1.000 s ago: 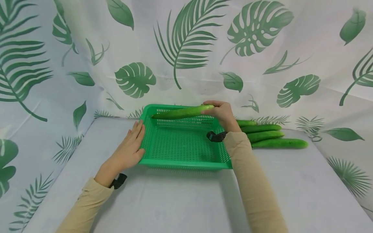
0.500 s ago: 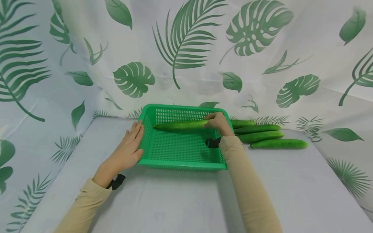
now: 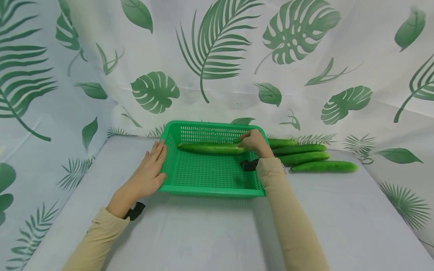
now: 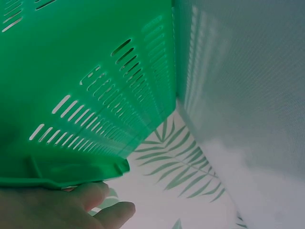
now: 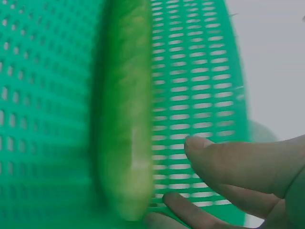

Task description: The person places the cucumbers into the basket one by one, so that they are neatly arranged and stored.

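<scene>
A green plastic basket (image 3: 211, 192) with slotted sides stands on the table. Along its far side, on the basket floor, lies one cucumber (image 3: 211, 148). My left hand (image 3: 149, 173) rests against the basket's left rim with its fingers straight; in the left wrist view the fingers (image 4: 93, 195) are at the rim's underside. Over the basket's right end is my right hand (image 3: 254, 143), beside the cucumber's near end. The right wrist view shows its fingers (image 5: 228, 157) loosely bent and apart from the cucumber, with nothing between them.
To the right of the basket, several more cucumbers (image 3: 323, 166) lie side by side on the white table (image 3: 203, 233). A leaf-patterned curtain (image 3: 230, 101) rises behind the table and on both sides.
My right hand has lowered the cucumber into the basket and let go of it; the cucumber now lies on the basket floor. The left hand has stayed at the rim.
</scene>
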